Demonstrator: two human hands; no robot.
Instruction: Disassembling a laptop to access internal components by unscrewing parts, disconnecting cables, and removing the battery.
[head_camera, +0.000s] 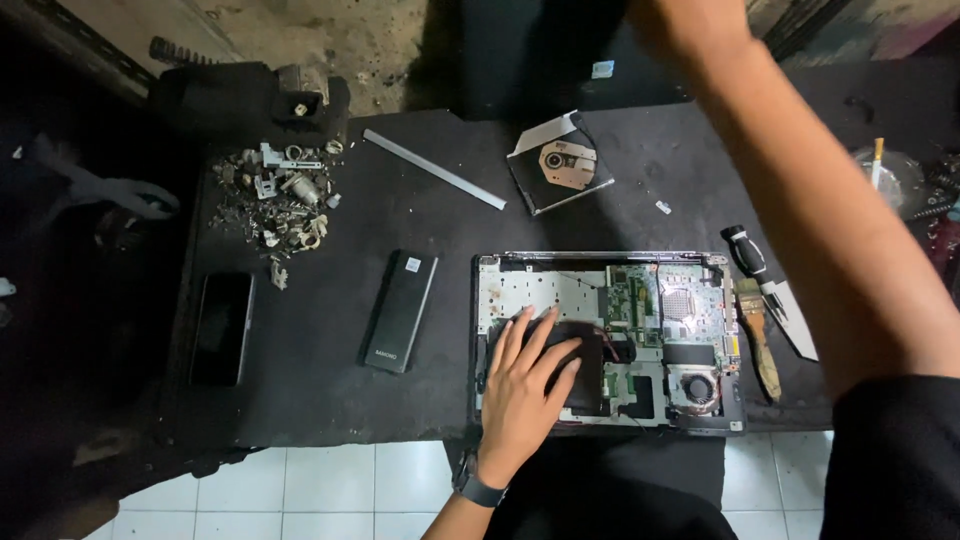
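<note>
Left hand (528, 385) flat, fingers (520, 335) spread, pressing the black drive (585, 365) directly beneath, inside the opened laptop (610, 340), long axis left-right. Right hand beyond the frame's top, its fingers impossible to judge; only the forearm (800, 190) crossing above the brush (757, 335) and knife (770, 290), rightward of the fingers.

Opened laptop (610, 340) at table (420, 230) front right, left hand (525, 385) flat on it; battery pack (399, 310) to its left, phone (221, 328) further left; scrap pile (280, 200) back left; optical drive (560, 163) behind laptop; knife (770, 290) and brush (758, 335) to its right.
</note>
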